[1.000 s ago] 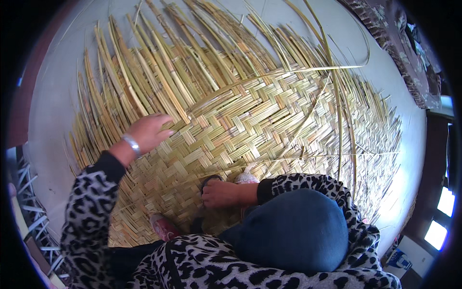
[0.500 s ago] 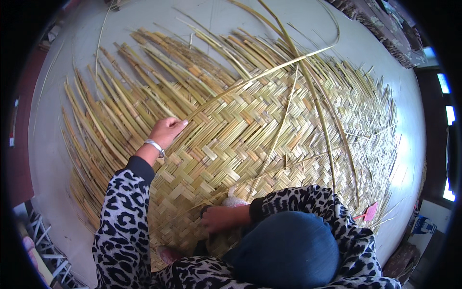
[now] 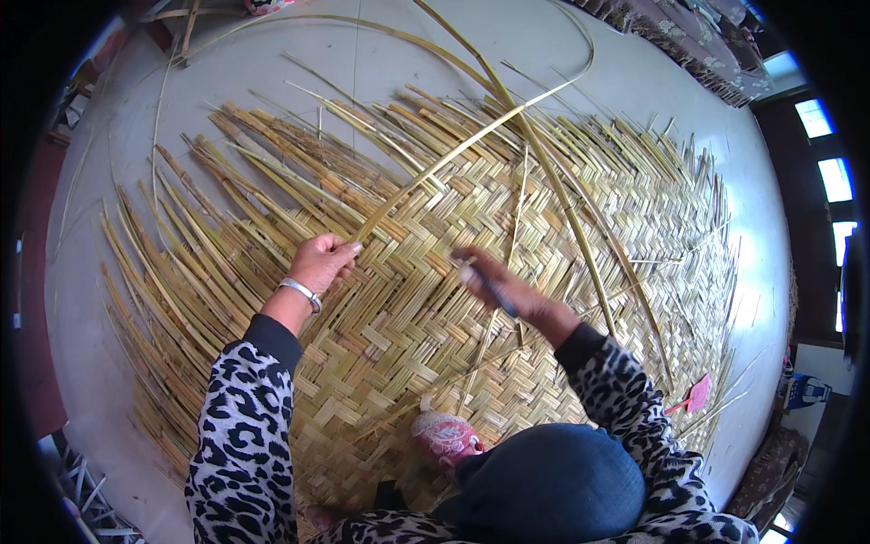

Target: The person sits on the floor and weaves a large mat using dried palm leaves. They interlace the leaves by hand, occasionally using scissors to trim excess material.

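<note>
A large woven bamboo mat (image 3: 399, 308) lies flat on the pale floor, with loose strip ends fanning out at its left and top. My left hand (image 3: 322, 263), a metal bangle on its wrist, pinches the lower end of a long bamboo strip (image 3: 453, 154) that rises off the mat and arcs toward the upper right. My right hand (image 3: 507, 292) hovers blurred over the middle of the weave, fingers closed on a thin dark tool (image 3: 494, 292). Both sleeves are leopard-patterned.
My blue-clad knee (image 3: 544, 485) and a pink-socked foot (image 3: 444, 435) rest on the mat's near edge. A small pink object (image 3: 696, 394) lies at the mat's right rim. Loose strips (image 3: 181, 45) lie at top left, patterned fabric (image 3: 698, 45) at top right.
My right hand has lifted from beside my knee to the mat's middle, now with the dark tool. My left hand has taken hold of the long strip. The view has tilted up.
</note>
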Demonstrator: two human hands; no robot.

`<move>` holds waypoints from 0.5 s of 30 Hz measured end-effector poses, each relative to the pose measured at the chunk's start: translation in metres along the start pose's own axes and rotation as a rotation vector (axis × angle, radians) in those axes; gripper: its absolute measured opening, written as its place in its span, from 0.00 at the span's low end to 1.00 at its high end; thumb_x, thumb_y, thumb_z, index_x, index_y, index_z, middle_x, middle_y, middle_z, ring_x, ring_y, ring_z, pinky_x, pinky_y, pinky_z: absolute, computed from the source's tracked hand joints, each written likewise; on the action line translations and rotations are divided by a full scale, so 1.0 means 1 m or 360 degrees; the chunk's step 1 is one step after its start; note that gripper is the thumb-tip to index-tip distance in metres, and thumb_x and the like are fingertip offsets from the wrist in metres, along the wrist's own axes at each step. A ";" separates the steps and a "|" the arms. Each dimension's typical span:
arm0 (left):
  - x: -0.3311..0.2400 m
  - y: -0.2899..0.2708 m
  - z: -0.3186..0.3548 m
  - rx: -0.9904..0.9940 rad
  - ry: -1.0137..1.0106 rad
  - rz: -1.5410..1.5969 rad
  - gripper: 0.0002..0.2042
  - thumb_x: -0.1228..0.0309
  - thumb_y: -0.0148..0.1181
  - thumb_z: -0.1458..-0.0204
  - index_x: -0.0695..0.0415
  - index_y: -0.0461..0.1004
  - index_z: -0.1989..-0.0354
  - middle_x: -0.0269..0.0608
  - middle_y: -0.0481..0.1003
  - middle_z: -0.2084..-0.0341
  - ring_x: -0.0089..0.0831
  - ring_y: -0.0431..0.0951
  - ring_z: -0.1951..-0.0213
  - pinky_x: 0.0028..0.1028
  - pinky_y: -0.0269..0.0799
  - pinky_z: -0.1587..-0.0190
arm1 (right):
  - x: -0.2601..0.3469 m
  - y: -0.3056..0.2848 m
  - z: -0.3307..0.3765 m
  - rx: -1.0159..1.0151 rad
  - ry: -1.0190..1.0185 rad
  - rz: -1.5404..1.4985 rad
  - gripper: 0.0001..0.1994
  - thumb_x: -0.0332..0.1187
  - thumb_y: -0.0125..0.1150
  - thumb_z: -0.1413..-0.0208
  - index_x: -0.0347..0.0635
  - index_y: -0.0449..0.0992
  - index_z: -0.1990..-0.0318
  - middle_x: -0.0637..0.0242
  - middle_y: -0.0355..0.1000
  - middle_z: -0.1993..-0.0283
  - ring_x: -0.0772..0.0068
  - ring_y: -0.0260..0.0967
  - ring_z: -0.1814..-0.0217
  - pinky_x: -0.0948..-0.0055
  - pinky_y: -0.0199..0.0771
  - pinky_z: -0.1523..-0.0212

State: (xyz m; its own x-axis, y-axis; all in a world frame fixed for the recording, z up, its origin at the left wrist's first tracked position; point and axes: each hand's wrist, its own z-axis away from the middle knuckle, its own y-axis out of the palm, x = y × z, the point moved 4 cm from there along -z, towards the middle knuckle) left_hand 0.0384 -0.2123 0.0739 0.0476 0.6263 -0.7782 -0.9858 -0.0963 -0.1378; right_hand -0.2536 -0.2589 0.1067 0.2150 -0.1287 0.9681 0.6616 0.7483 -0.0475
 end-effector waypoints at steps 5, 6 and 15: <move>-0.022 0.015 -0.006 0.0064 0.0101 0.0135 0.09 0.65 0.62 0.43 0.56 0.73 0.69 0.30 0.74 0.80 0.16 0.70 0.81 0.18 0.64 0.80 | -0.015 -0.094 -0.018 -0.0195 0.0652 -0.0146 0.38 0.66 0.50 0.43 0.42 0.61 0.37 0.72 0.70 0.65 0.85 0.68 0.69 0.82 0.69 0.74; -0.024 0.015 -0.006 0.0054 0.0091 0.0145 0.09 0.65 0.63 0.43 0.56 0.74 0.69 0.30 0.74 0.81 0.15 0.70 0.82 0.17 0.64 0.80 | -0.015 -0.102 -0.023 -0.0179 0.0632 -0.0289 0.38 0.65 0.50 0.43 0.42 0.61 0.37 0.72 0.70 0.67 0.84 0.69 0.70 0.82 0.69 0.75; -0.027 0.003 -0.002 0.0118 0.0110 0.0241 0.09 0.64 0.63 0.44 0.56 0.74 0.71 0.30 0.74 0.81 0.14 0.69 0.82 0.16 0.63 0.80 | -0.002 -0.126 -0.071 -0.0169 0.0618 -0.0229 0.37 0.67 0.53 0.45 0.41 0.67 0.43 0.71 0.72 0.68 0.83 0.68 0.72 0.80 0.70 0.75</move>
State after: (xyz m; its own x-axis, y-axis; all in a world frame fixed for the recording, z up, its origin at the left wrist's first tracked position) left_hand 0.0344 -0.2306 0.0932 -0.0936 0.5540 -0.8273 -0.9916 -0.1264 0.0276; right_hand -0.2869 -0.3989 0.0932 0.3563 -0.4775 0.8032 0.7707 0.6362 0.0363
